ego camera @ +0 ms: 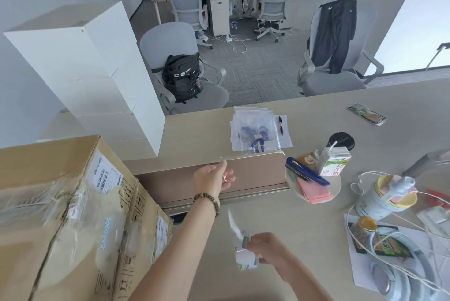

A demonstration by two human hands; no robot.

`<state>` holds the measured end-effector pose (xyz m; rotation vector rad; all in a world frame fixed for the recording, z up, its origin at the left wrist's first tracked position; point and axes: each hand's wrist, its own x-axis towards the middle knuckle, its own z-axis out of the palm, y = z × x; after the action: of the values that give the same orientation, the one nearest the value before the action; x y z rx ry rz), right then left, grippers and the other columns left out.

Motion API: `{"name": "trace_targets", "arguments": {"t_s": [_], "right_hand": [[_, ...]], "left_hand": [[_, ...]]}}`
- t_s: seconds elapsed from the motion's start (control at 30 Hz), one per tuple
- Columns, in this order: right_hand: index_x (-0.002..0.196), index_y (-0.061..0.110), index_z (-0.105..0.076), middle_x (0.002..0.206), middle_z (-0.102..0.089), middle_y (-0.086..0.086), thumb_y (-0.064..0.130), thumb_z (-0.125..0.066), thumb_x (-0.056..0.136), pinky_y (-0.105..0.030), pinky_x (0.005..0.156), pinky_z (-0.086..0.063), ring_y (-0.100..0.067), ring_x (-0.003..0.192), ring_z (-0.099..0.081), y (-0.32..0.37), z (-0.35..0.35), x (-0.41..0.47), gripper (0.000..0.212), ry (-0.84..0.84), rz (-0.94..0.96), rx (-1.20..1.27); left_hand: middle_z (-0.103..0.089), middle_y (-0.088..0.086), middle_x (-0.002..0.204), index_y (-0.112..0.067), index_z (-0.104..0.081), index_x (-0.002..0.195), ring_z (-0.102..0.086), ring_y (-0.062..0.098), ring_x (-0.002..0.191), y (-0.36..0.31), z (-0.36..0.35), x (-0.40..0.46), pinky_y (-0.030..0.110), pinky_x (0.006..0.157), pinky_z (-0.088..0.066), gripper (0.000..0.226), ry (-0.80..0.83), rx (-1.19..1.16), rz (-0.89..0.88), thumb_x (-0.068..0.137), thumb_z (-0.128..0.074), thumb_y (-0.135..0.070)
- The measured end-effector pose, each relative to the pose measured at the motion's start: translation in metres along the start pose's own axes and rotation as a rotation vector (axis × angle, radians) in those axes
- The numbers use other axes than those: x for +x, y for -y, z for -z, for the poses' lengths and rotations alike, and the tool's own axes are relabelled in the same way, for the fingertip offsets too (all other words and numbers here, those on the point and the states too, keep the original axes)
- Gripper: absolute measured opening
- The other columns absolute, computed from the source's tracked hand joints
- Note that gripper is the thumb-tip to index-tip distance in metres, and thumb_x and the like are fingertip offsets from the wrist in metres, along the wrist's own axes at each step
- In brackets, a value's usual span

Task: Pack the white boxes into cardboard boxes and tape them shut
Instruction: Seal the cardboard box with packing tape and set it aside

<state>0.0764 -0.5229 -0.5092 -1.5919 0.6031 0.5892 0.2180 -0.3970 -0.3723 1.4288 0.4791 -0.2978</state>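
A stack of white boxes (pixel 80 62) stands at the back left of the desk. In front of it sits a large cardboard box (pixel 56 215), taped shut, with shipping labels on its side. My left hand (pixel 214 177) is raised over the desk divider, fingers relaxed, with a bit of clear tape stuck at the fingertips. My right hand (pixel 264 246) grips a small tape dispenser or packet (pixel 244 257) low over the desk; a clear strip (pixel 233 222) trails up from it.
A low divider (pixel 255 174) crosses the desk. Beyond it lie zip bags (pixel 253 128) and pens. At right are a blue utility knife (pixel 306 170), a juice carton (pixel 334 160), a black cup lid, a jar, cables and headphones (pixel 401 274). Office chairs stand behind.
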Motion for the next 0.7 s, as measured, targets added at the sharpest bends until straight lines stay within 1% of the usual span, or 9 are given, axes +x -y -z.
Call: {"name": "trace_targets", "arguments": {"t_s": [0.07,0.13,0.27,0.37,0.43,0.57,0.63,0.67,0.7], "right_hand": [[0.063,0.021,-0.064,0.069,-0.058,0.003,0.025,-0.070,0.084,-0.025,0.068,-0.040,-0.015,0.067,-0.052,0.003,0.001,-0.009,0.022,0.013,0.031,0.034],[0.072,0.018,-0.068,0.074,-0.062,0.001,0.028,-0.071,0.082,-0.024,0.071,-0.044,-0.015,0.070,-0.058,0.009,0.001,-0.017,0.014,0.021,0.062,0.058],[0.081,0.009,-0.071,0.077,-0.064,-0.002,0.034,-0.068,0.066,-0.029,0.075,-0.042,-0.017,0.073,-0.058,0.020,0.004,-0.027,0.029,0.013,0.112,0.094],[0.068,0.017,-0.070,0.074,-0.064,-0.002,0.031,-0.067,0.067,-0.028,0.074,-0.040,-0.018,0.072,-0.057,0.028,0.007,-0.032,0.014,0.002,0.112,0.119],[0.059,0.021,-0.068,0.073,-0.064,-0.002,0.030,-0.067,0.065,-0.028,0.073,-0.040,-0.019,0.071,-0.057,0.032,0.009,-0.032,0.012,-0.013,0.115,0.121],[0.057,0.020,-0.070,0.071,-0.066,-0.001,0.027,-0.067,0.065,-0.029,0.074,-0.043,-0.017,0.069,-0.058,0.037,0.011,-0.032,0.012,-0.011,0.124,0.137],[0.055,0.018,-0.067,0.070,-0.063,-0.002,0.022,-0.069,0.075,-0.028,0.072,-0.045,-0.017,0.068,-0.057,0.037,0.012,-0.030,0.021,0.004,0.132,0.172],[0.059,0.017,-0.063,0.073,-0.061,-0.004,0.020,-0.069,0.081,-0.028,0.071,-0.045,-0.017,0.069,-0.056,0.038,0.012,-0.029,0.023,0.011,0.144,0.199],[0.066,0.016,-0.061,0.075,-0.059,-0.006,0.021,-0.069,0.083,-0.028,0.071,-0.044,-0.018,0.072,-0.055,0.039,0.013,-0.029,0.019,0.013,0.155,0.209]], "left_hand": [[-0.075,0.008,0.076,-0.004,-0.066,0.090,-0.071,0.018,0.059,-0.011,-0.001,0.001,0.025,0.052,-0.056,0.016,0.030,-0.001,0.068,0.092,-0.071,-0.019],[-0.074,0.007,0.074,-0.004,-0.067,0.088,-0.070,0.014,0.054,-0.021,-0.003,0.003,0.022,0.046,-0.053,0.011,0.056,0.021,0.098,0.093,-0.070,-0.014],[-0.072,0.007,0.073,-0.004,-0.064,0.083,-0.067,0.009,0.049,-0.035,-0.008,0.007,0.019,0.042,-0.050,0.013,0.047,0.097,0.106,0.093,-0.067,-0.011],[-0.071,0.007,0.066,-0.002,-0.063,0.078,-0.068,0.009,0.050,-0.041,-0.013,0.009,0.020,0.044,-0.051,0.017,0.023,0.155,0.077,0.093,-0.066,-0.009],[-0.070,0.007,0.059,-0.001,-0.062,0.075,-0.069,0.012,0.051,-0.044,-0.017,0.008,0.022,0.047,-0.053,0.019,0.008,0.183,0.051,0.093,-0.066,-0.007],[-0.070,0.006,0.056,-0.003,-0.064,0.069,-0.072,0.022,0.061,-0.046,-0.029,-0.005,0.037,0.067,-0.063,0.023,0.017,0.358,-0.129,0.091,-0.065,-0.005],[-0.072,0.007,0.064,-0.004,-0.067,0.079,-0.073,0.022,0.061,-0.049,-0.037,-0.017,0.036,0.061,-0.062,0.015,0.039,0.357,-0.253,0.092,-0.061,-0.005],[-0.073,0.007,0.068,-0.005,-0.067,0.085,-0.073,0.021,0.059,-0.051,-0.042,-0.025,0.034,0.057,-0.061,0.011,0.050,0.348,-0.325,0.094,-0.061,-0.007],[-0.073,0.007,0.070,-0.006,-0.068,0.089,-0.072,0.020,0.057,-0.054,-0.046,-0.031,0.034,0.055,-0.061,0.009,0.062,0.341,-0.393,0.094,-0.062,-0.010]]}}
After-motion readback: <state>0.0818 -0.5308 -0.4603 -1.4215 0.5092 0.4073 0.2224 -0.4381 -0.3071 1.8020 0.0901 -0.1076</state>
